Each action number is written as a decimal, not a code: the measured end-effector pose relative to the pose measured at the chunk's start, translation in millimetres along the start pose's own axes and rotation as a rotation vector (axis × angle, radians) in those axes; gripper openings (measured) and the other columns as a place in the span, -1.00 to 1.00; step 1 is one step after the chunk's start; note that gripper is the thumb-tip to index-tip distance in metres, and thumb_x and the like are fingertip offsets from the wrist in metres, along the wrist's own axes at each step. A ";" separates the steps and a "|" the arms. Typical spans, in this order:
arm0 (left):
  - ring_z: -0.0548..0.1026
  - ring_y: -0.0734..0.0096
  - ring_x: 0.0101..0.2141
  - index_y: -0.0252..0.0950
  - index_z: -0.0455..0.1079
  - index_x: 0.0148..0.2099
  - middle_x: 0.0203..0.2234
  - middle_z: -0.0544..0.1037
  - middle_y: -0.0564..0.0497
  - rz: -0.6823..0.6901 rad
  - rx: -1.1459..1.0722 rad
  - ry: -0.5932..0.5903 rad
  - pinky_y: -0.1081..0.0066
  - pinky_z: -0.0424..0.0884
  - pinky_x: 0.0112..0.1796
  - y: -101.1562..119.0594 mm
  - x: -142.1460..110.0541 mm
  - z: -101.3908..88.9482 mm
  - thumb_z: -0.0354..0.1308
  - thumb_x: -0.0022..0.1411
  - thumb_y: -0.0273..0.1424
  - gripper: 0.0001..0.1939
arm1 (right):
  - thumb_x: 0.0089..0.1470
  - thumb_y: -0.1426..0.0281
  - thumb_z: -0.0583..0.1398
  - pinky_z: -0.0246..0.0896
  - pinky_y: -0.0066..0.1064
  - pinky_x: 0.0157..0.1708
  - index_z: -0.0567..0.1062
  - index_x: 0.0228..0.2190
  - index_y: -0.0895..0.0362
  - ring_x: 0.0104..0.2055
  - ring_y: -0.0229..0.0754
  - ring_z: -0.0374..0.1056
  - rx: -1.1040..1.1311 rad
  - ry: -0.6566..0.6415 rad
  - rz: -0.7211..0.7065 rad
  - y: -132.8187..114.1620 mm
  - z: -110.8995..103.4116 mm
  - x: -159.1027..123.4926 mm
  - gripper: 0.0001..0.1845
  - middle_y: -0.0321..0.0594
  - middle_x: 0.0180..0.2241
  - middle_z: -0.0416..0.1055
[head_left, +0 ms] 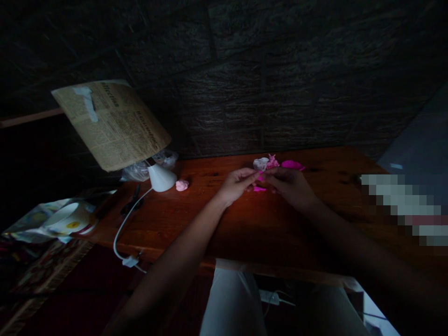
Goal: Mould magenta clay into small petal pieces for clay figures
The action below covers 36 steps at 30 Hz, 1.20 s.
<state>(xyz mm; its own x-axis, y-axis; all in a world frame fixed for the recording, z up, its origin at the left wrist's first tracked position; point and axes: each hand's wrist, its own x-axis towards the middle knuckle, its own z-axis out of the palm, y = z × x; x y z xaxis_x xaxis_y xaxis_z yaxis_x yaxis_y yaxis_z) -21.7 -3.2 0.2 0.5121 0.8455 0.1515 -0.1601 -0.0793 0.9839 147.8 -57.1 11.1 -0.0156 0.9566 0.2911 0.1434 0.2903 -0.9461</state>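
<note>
Close together above the wooden table (pixel 175 214), my left hand (pixel 236 183) and my right hand (pixel 289 183) pinch a small bright pink piece (pixel 261 176) between their fingertips. It looks like soft modelling clay, though the dim light hides its exact shape. Another bright pink bit (pixel 259 189) shows just below the fingers. Behind my hands are a whitish crumpled lump (pixel 261 163) and a pink figure-like lump (pixel 272 161). A flat magenta piece (pixel 293 165) lies behind my right hand.
Left of my hands stand a pale pink lump (pixel 182 185) and a lamp with a newspaper-print shade (pixel 115 126). Its white cord (pixel 121 233) hangs over the table edge. Dark scissors (pixel 131 203) lie near it. A white bowl (pixel 70 217) sits far left. A stone wall (pixel 238 93) rises behind.
</note>
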 end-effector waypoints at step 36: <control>0.28 0.65 -0.58 -0.33 0.53 -0.29 -0.50 0.53 0.07 0.082 0.079 0.028 0.52 0.15 -0.53 -3.7 1.3 -1.6 0.43 -0.02 -0.16 -0.64 | -0.04 0.05 0.32 0.26 -0.40 -0.48 0.60 -0.34 0.14 -0.50 -0.29 0.31 0.024 0.031 0.073 11.9 -1.5 4.2 -0.60 -0.18 -0.36 0.55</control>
<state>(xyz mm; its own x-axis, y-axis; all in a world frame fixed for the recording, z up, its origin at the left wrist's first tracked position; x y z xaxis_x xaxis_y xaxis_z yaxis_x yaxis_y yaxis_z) -21.8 -1.0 -3.4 0.4759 0.8490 0.2297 -0.1325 -0.1890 0.9730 151.0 -49.7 1.3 0.0249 0.9741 0.2248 0.1192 0.2203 -0.9681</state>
